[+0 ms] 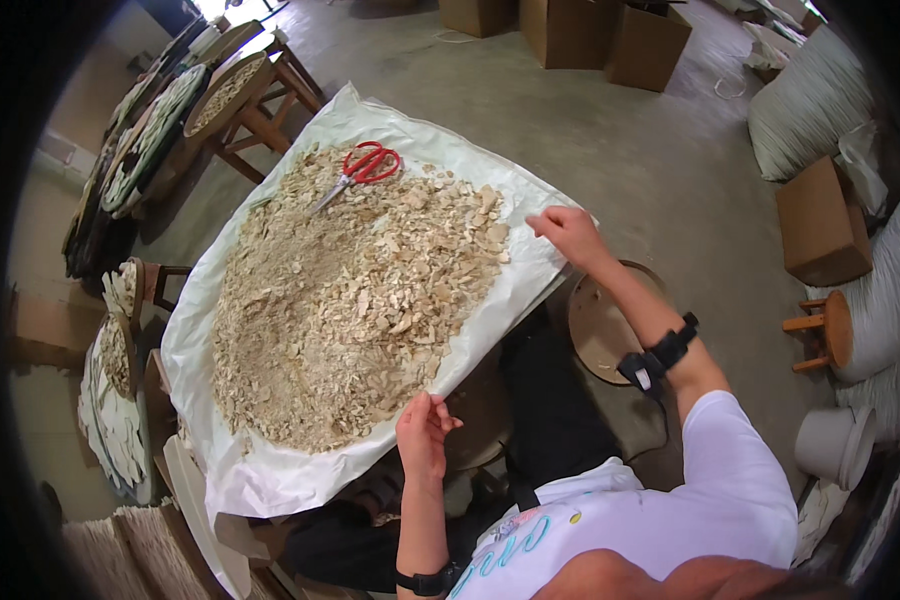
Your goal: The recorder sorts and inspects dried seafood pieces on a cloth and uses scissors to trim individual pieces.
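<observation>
A broad heap of pale beige dried flakes and crumbs (370, 300) is spread over a white sheet (290, 490) in front of me. Coarser chips lie toward the right, finer bits toward the left. Red-handled scissors (355, 172) rest on the heap's far side, blades pointing left and nearer me. My left hand (425, 435) is at the sheet's near edge, fingers curled and pinched together. Over the sheet's right border is my right hand (568, 236), also closed, thumb and forefinger together. Whatever either hand pinches is too small or hidden to make out.
A round tray (610, 320) sits low beside my right leg. Wooden stools with round trays (225, 95) stand at far left. Cardboard boxes (650, 45) are at the back, with another box (820, 222), a small stool (825, 332) and white sacks (813, 100) to the right.
</observation>
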Available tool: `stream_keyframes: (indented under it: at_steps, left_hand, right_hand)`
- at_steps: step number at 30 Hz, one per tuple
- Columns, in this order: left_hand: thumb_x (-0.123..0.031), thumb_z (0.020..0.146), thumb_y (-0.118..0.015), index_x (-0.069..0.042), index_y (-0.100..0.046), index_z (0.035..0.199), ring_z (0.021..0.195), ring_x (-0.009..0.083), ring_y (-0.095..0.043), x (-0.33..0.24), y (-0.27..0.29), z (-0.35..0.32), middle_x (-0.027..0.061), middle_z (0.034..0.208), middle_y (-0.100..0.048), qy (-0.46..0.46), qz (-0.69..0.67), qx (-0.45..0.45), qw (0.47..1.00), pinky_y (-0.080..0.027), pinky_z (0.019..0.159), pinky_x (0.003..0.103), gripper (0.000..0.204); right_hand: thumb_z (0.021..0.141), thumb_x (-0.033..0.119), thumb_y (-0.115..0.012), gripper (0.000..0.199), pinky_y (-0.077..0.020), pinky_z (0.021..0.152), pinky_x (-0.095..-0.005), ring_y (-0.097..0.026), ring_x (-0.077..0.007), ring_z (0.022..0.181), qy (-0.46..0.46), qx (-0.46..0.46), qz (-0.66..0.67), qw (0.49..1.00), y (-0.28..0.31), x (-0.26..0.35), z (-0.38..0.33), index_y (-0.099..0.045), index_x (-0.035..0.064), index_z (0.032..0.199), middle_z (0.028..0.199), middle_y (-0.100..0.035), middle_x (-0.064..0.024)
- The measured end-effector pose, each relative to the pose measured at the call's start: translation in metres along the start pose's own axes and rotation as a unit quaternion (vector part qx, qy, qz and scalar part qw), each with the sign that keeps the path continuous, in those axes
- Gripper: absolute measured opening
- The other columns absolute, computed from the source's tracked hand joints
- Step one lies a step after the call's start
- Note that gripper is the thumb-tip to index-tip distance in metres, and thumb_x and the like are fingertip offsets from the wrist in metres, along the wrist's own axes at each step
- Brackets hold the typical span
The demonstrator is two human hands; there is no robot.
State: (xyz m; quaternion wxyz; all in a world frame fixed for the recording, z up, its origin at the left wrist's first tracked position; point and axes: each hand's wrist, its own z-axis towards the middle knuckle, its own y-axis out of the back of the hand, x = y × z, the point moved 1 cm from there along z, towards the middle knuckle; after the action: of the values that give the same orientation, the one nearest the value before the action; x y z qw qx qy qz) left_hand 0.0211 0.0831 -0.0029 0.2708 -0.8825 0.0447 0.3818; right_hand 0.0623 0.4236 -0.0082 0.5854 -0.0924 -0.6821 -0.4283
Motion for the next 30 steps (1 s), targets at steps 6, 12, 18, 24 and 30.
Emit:
stream_keyframes:
  at_steps: [6,12,18,24,30]
  left_hand:
    - [-0.02,0.086,-0.049,-0.002,-0.054,0.08,0.049,0.0108,-0.045,-0.008,0.018,-0.012,0.0036,0.061,-0.05,-0.031,-0.012,-0.056,0.998,-0.047,0.053,0.029,0.02]
    - [-0.017,0.084,-0.051,-0.002,-0.054,0.081,0.051,0.0104,-0.046,-0.005,0.037,-0.014,0.0033,0.064,-0.051,-0.027,-0.028,-0.065,0.997,-0.047,0.054,0.029,0.016]
    - [-0.005,0.077,-0.059,0.002,-0.053,0.1,0.077,0.0119,-0.056,-0.013,-0.03,-0.003,0.0077,0.088,-0.058,-0.062,0.187,0.091,0.976,-0.047,0.068,0.025,0.024]
    - [-0.007,0.076,-0.061,0.002,-0.037,0.12,0.091,0.0142,-0.052,0.015,-0.096,-0.005,0.0088,0.102,-0.053,-0.1,0.198,0.245,0.944,-0.044,0.08,0.027,0.051]
    - [-0.026,0.075,-0.065,-0.005,-0.051,0.09,0.071,0.0075,-0.051,0.03,-0.133,-0.012,0.0002,0.079,-0.051,0.01,0.109,0.222,0.969,-0.044,0.064,0.022,0.03]
  right_hand:
    - [0.075,0.031,-0.057,0.03,-0.0408,0.056,-0.0324,-0.052,-0.0213,0.053,0.083,-0.039,0.01,0.996,-0.047,0.015,0.062,-0.059,0.003,0.063,0.058,-0.056,-0.0115]
    - [0.076,0.032,-0.055,0.031,-0.0405,0.055,-0.0334,-0.054,-0.0217,0.056,0.039,-0.038,0.002,0.999,-0.072,0.05,0.083,-0.059,0.0031,0.064,0.06,-0.057,-0.0111]
    - [0.078,0.03,-0.054,0.032,-0.0373,0.05,-0.0305,-0.046,-0.0143,0.05,-0.016,-0.059,0.151,0.987,-0.082,0.071,0.076,-0.057,0.0023,0.063,0.051,-0.049,-0.005]
    - [0.08,0.028,-0.055,0.029,-0.0278,0.04,-0.0255,-0.033,-0.0074,0.041,-0.091,-0.037,0.342,0.934,-0.106,0.106,0.059,-0.053,0.004,0.063,0.047,-0.038,0.0019]
    - [0.079,0.029,-0.055,0.031,-0.0316,0.04,-0.0264,-0.039,-0.009,0.041,-0.015,-0.108,0.236,0.966,-0.11,0.104,0.05,-0.053,0.0027,0.062,0.048,-0.042,0.0008]
